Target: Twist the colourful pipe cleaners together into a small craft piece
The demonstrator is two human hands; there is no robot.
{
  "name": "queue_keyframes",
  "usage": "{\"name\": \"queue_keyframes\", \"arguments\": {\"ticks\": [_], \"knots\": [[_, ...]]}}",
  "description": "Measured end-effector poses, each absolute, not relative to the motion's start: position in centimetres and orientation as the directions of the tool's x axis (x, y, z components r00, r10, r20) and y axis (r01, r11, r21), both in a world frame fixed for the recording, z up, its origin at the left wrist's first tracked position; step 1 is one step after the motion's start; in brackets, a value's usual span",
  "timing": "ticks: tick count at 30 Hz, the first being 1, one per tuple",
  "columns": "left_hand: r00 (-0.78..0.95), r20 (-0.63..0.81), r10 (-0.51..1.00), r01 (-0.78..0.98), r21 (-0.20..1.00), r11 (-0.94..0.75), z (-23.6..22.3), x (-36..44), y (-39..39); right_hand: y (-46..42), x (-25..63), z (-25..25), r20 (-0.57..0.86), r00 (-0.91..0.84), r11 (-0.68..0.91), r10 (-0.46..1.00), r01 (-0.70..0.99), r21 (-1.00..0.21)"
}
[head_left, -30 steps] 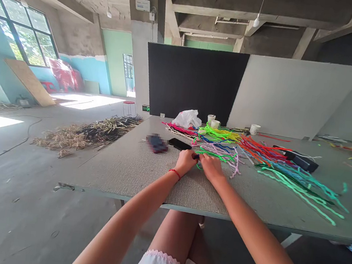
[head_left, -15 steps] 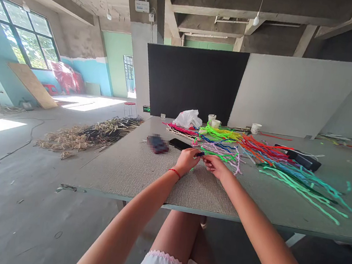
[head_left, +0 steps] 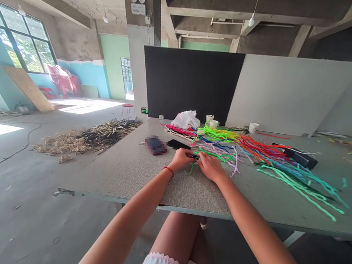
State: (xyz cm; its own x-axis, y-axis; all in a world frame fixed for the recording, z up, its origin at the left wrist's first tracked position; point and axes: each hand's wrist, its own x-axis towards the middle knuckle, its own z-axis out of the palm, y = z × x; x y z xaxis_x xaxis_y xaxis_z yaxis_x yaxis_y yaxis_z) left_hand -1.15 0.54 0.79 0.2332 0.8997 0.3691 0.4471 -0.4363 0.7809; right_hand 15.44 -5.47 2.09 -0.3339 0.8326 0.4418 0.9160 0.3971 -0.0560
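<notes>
Fingers [head_left: 189, 156] of both hands are closed, pinching a small dark piece [head_left: 196, 156] above a grey table [head_left: 116, 180] in a concrete room [head_left: 136, 56], with reed piles [head_left: 78, 146] on the floor at left. A green pipe cleaner [head_left: 191, 168] hangs under them. Compared with the earlier frame, the left hand [head_left: 181, 160] and right hand [head_left: 210, 167] stand closer, almost hiding the piece.

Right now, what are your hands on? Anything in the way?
Left hand, right hand together on green pipe cleaner. Small dark piece between them. Black phone just past left hand.
</notes>
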Motion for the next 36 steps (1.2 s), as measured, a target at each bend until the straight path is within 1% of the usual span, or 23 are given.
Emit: {"name": "queue_keyframes", "arguments": {"ticks": [1, 3, 6, 8, 10, 17, 19, 20, 21, 22, 23, 24, 25, 26, 27, 28, 29, 31, 33, 34, 35, 36], "knots": [[0.249, 0.357, 0.900, 0.457, 0.776, -0.434, 0.8, -1.1, 0.6, -5.6, 15.4, 2.2, 0.412, -0.371, 0.398, 0.832, 0.917, 0.021], [0.276, 0.346, 0.897, 0.484, 0.756, -0.441, 0.7, -1.1, 0.6, -5.8, 15.2, 2.5, 0.358, -0.412, 0.395, 0.838, 0.910, 0.125], [0.311, 0.331, 0.891, 0.530, 0.718, -0.451, 0.7, -1.0, 0.5, -5.8, 15.1, 2.7, 0.306, -0.459, 0.414, 0.834, 0.888, 0.201], [0.331, 0.324, 0.886, 0.535, 0.709, -0.459, 0.7, -1.1, 0.4, -5.7, 15.0, 2.7, 0.294, -0.477, 0.430, 0.828, 0.877, 0.211], [0.338, 0.325, 0.883, 0.517, 0.720, -0.463, 0.7, -1.2, 0.4, -5.7, 15.0, 2.6, 0.302, -0.480, 0.439, 0.824, 0.877, 0.197], [0.328, 0.297, 0.897, 0.487, 0.760, -0.430, 0.7, -1.2, 0.5, -5.6, 15.2, 2.3, 0.343, -0.456, 0.452, 0.821, 0.887, 0.097], [0.335, 0.296, 0.895, 0.481, 0.763, -0.432, 0.7, -1.3, 0.5, -5.4, 15.1, 2.1, 0.360, -0.421, 0.445, 0.833, 0.895, 0.019], [0.336, 0.298, 0.894, 0.478, 0.763, -0.434, 0.7, -1.4, 0.6, -5.3, 15.0, 1.9, 0.370, -0.389, 0.435, 0.844, 0.899, -0.047], [0.337, 0.301, 0.892, 0.478, 0.762, -0.437, 0.7, -1.5, 0.6, -5.1, 14.9, 1.8, 0.376, -0.346, 0.421, 0.860, 0.896, -0.138], [0.339, 0.305, 0.890, 0.480, 0.757, -0.443, 0.7, -1.5, 0.6, -4.9, 14.8, 1.7, 0.367, -0.295, 0.401, 0.882, 0.879, -0.259], [0.342, 0.315, 0.886, 0.483, 0.750, -0.453, 0.8, -1.5, 0.6, -4.6, 14.7, 1.6, 0.337, -0.236, 0.367, 0.911, 0.836, -0.407], [0.344, 0.329, 0.880, 0.488, 0.737, -0.466, 0.9, -1.4, 0.5, -4.4, 14.7, 1.5, 0.283, -0.177, 0.315, 0.943, 0.756, -0.574], [0.344, 0.349, 0.871, 0.499, 0.718, -0.485, 1.0, -1.2, 0.3, -4.2, 14.6, 1.5, 0.206, -0.127, 0.239, 0.970, 0.625, -0.743], [0.342, 0.379, 0.860, 0.517, 0.688, -0.509, 1.2, -1.0, 0.0, -4.0, 14.7, 1.6, 0.115, -0.099, 0.148, 0.988, 0.461, -0.875], [0.339, 0.420, 0.842, 0.539, 0.647, -0.539, 1.4, -0.8, -0.3, -3.9, 14.8, 1.7, 0.032, -0.097, 0.060, 0.995, 0.299, -0.952], [0.340, 0.470, 0.815, 0.566, 0.589, -0.576, 1.7, -0.5, -0.8, -3.9, 15.0, 1.9, -0.029, -0.110, -0.010, 0.994, 0.170, -0.985], [0.349, 0.525, 0.776, 0.593, 0.518, -0.617, 2.0, -0.3, -1.2, -3.8, 15.3, 2.2, -0.065, -0.130, -0.053, 0.989, 0.087, -0.995], [0.413, 0.641, 0.647, 0.611, 0.331, -0.719, 2.5, 0.2, -2.1, -3.9, 16.0, 2.7, -0.082, -0.185, -0.078, 0.979, 0.029, -0.997], [0.493, 0.693, 0.527, 0.596, 0.173, -0.784, 2.8, 0.5, -2.7, -4.0, 16.5, 3.0, -0.067, -0.248, -0.075, 0.967, -0.024, -0.997], [0.513, 0.704, 0.491, 0.587, 0.130, -0.799, 2.9, 0.5, -2.9, -4.1, 16.6, 3.1, -0.048, -0.262, -0.060, 0.964, -0.039, -0.997], [0.513, 0.711, 0.481, 0.585, 0.121, -0.802, 2.8, 0.5, -2.9, -4.2, 16.6, 3.0, -0.019, -0.255, -0.027, 0.967, -0.029, -0.999], [0.492, 0.719, 0.491, 0.587, 0.142, -0.797, 2.7, 0.5, -2.8, -4.4, 16.5, 2.9, 0.020, -0.220, 0.026, 0.975, 0.022, -0.999]]}}
